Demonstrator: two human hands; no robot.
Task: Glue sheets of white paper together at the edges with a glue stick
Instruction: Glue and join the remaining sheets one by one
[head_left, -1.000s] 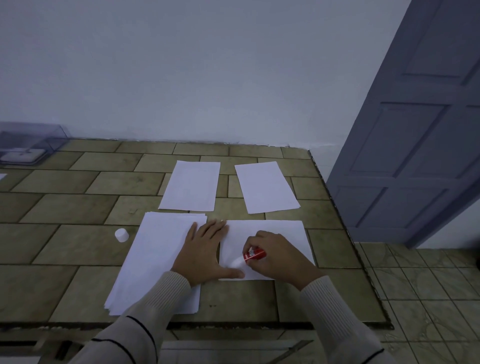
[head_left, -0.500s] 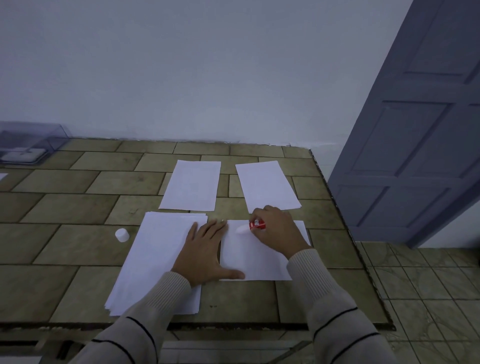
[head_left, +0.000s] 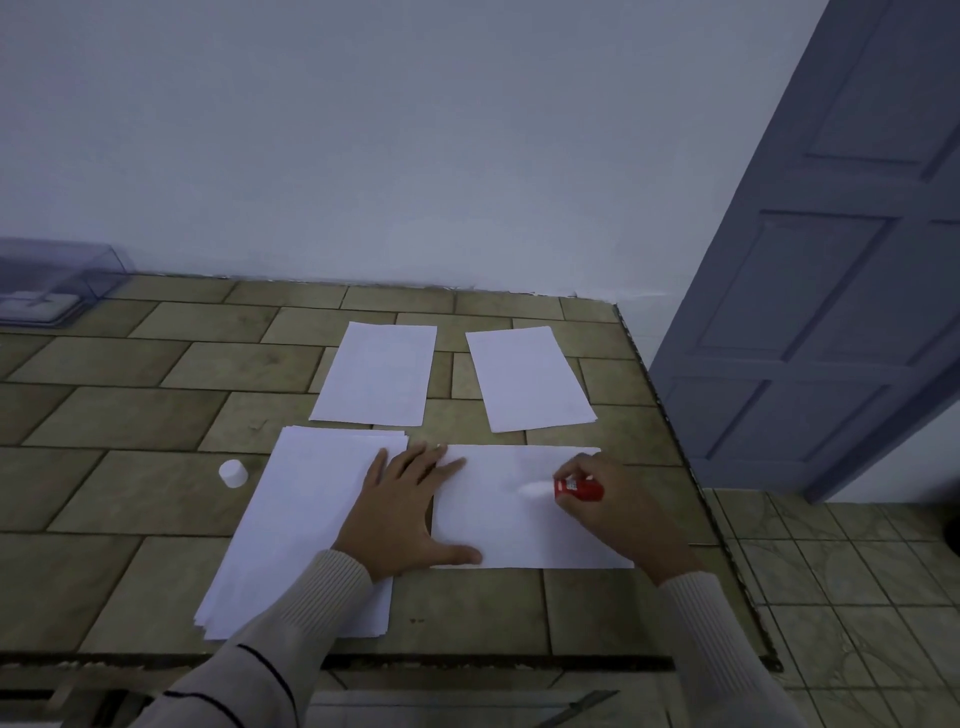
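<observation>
Matt white paper sheet (head_left: 519, 525), glossy red glue stick (head_left: 577, 489), seemingly plastic, tiled tabletop (head_left: 130, 415)

Olive-brown tiled countertop (head_left: 130, 415), dark chipped edging. Clear plastic box (head_left: 52, 291) at far left corner against white wall (head_left: 415, 156). Blue-grey panelled door (head_left: 831, 312) at right; pale patterned floor tiles (head_left: 857, 597) below it.

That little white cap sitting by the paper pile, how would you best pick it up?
Pinch the white cap across its round side wall, coming down from above: it seems to stand upright on the tiled table, apart from the paper stack on its right, so both sides are free.
</observation>
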